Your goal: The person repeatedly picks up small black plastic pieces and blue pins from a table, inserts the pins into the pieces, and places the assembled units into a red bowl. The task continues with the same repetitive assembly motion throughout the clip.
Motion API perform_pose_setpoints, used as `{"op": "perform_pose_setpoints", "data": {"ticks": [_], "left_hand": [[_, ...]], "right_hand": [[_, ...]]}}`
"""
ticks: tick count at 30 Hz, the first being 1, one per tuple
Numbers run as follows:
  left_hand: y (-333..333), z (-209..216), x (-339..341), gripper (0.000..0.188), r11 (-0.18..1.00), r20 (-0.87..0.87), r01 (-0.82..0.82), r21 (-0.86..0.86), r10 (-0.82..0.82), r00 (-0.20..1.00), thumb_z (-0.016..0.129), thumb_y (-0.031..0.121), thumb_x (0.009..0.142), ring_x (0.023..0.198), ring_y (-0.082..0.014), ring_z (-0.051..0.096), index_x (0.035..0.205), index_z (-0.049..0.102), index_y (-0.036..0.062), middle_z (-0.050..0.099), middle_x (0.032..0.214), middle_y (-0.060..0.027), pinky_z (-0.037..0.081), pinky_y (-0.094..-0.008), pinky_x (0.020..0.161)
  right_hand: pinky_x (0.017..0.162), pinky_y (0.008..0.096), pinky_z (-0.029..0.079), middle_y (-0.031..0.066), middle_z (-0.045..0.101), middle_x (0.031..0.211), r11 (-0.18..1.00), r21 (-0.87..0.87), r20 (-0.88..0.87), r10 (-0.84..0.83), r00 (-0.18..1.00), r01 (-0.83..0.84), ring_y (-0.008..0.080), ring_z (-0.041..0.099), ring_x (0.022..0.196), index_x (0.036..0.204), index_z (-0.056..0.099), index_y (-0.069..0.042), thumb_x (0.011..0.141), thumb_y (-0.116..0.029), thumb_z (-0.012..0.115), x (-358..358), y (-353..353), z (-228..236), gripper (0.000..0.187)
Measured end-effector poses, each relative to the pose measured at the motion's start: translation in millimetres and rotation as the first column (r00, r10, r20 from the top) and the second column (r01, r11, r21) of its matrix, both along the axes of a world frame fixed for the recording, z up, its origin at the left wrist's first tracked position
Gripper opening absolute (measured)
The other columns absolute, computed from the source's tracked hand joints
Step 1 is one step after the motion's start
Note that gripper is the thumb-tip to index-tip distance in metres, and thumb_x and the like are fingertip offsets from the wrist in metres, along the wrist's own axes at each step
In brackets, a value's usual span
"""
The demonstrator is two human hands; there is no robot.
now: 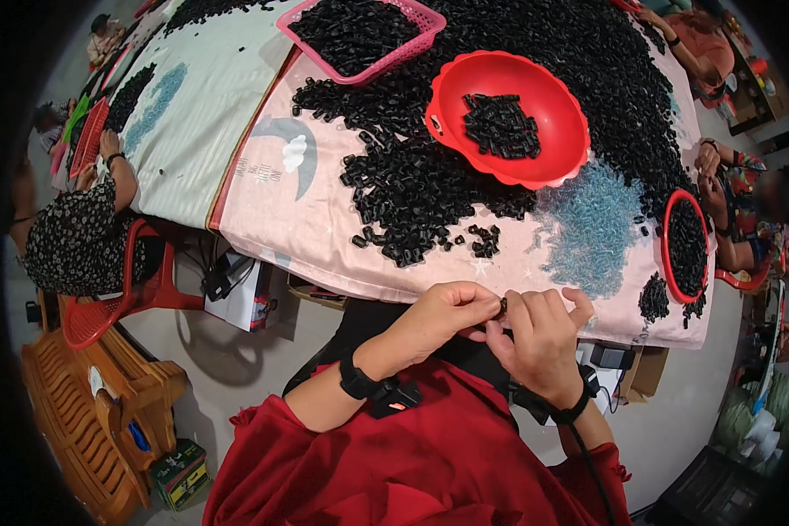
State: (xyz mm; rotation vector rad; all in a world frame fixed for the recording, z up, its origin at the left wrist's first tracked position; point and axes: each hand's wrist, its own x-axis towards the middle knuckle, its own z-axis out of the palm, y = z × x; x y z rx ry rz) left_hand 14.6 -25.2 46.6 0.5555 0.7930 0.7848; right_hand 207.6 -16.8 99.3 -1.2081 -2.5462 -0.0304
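My left hand pinches a small black plastic piece between thumb and fingertips, just over the table's near edge. My right hand meets it there, its fingers curled and closed against the same spot; anything they hold is hidden. Past my hands lies a loose spread of black plastic pieces. To its right is a heap of small clear bluish pieces. Farther back a red scalloped bowl stands on the black pile, with several black pieces inside.
A pink basket full of black pieces stands at the back. At right is a red-rimmed basket of them. A pale patterned cloth covers the table. Other people sit at both sides; a red chair and wooden bench are left.
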Motion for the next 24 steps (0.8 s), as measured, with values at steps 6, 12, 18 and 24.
{"op": "perform_pose_setpoints", "data": {"ticks": [6,12,18,24], "left_hand": [[-5,-15,-2,0.023,0.999,0.042,0.046,0.004,-0.046,0.998,0.069,0.024,0.108,0.091,-0.0103,0.069,0.107,0.073,0.0009,0.073,0.102,-0.0044,0.060,-0.0275,0.083],[-5,-14,-2,0.023,0.994,-0.044,0.091,0.063,-0.088,0.995,0.069,0.023,0.107,0.091,-0.0108,0.070,0.106,0.073,0.0003,0.074,0.100,-0.0052,0.059,-0.0276,0.084],[-1,-7,-5,0.019,0.998,0.053,-0.068,0.008,0.067,0.996,0.069,0.018,0.107,0.096,-0.0158,0.074,0.112,0.072,0.0003,0.076,0.106,-0.0097,0.062,-0.0295,0.087],[24,37,-41,0.020,0.938,0.143,-0.345,0.028,0.338,0.930,0.067,0.013,0.106,0.086,-0.0224,0.078,0.124,0.066,0.0052,0.076,0.105,-0.0108,0.066,-0.0299,0.075]], "right_hand": [[0.101,0.0471,0.034,0.0012,0.058,0.084,0.997,-0.029,-0.015,0.071,0.997,-0.071,0.0185,0.060,0.082,0.093,0.068,-0.010,0.082,-0.026,0.079,3,1,2,0.023],[0.090,0.0464,0.036,0.0037,0.055,0.078,0.986,-0.008,-0.082,0.166,0.983,-0.167,0.0236,0.057,0.075,0.091,0.064,-0.008,0.079,-0.018,0.082,4,-2,-2,0.024],[0.096,0.0463,0.036,0.0049,0.064,0.091,0.986,-0.141,-0.182,0.066,0.981,-0.093,0.0228,0.063,0.089,0.119,0.070,-0.004,0.082,-0.021,0.084,8,9,2,0.043],[0.098,0.0398,0.051,0.0131,0.072,0.118,0.980,-0.186,-0.546,-0.165,0.822,0.073,0.0253,0.067,0.102,0.130,0.074,0.000,0.096,-0.006,0.069,62,44,58,0.035]]}}
